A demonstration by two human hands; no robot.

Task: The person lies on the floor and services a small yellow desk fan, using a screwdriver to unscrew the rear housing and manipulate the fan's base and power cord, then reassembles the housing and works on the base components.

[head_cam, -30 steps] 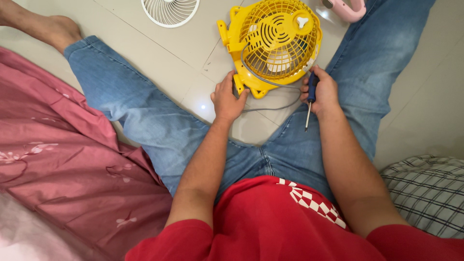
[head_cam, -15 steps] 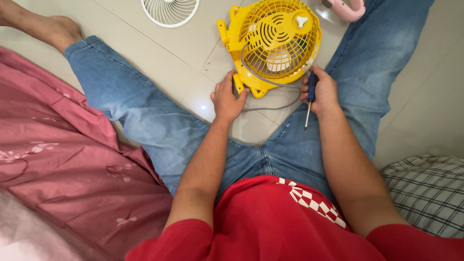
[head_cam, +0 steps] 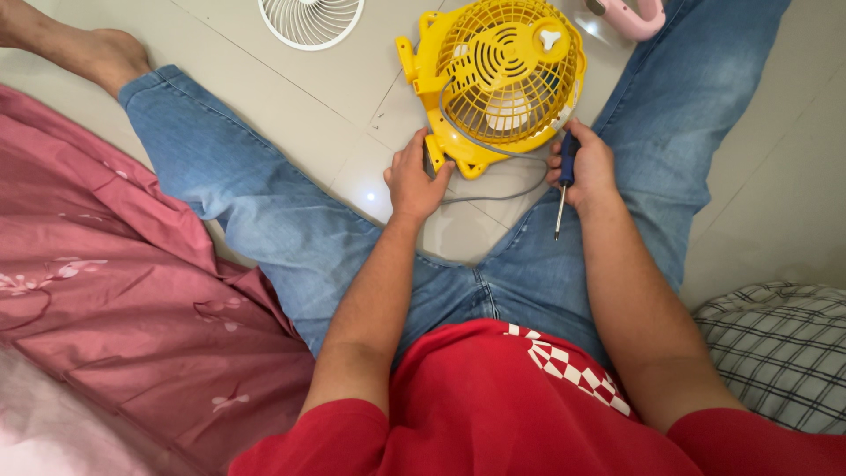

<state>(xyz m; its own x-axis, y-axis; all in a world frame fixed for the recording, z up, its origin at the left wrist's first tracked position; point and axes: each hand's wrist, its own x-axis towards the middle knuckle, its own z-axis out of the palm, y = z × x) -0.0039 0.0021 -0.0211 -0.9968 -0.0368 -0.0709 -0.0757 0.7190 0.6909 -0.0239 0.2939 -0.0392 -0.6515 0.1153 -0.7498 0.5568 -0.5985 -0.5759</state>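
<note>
A small yellow fan point(head_cam: 498, 79) with a wire grille lies on the tiled floor between my legs. My left hand point(head_cam: 416, 181) rests on its lower left base. A blue-handled screwdriver point(head_cam: 564, 181) is gripped in my right hand point(head_cam: 586, 167), with the metal tip pointing down toward me; that hand also touches the fan's lower right rim. A grey cord point(head_cam: 493, 176) loops from the fan across the floor between my hands.
A white round fan grille point(head_cam: 310, 19) lies on the floor at the top. A pink object point(head_cam: 627, 16) sits by my right leg. A pink floral sheet point(head_cam: 106, 291) is at my left, a checked pillow point(head_cam: 780, 353) at my right.
</note>
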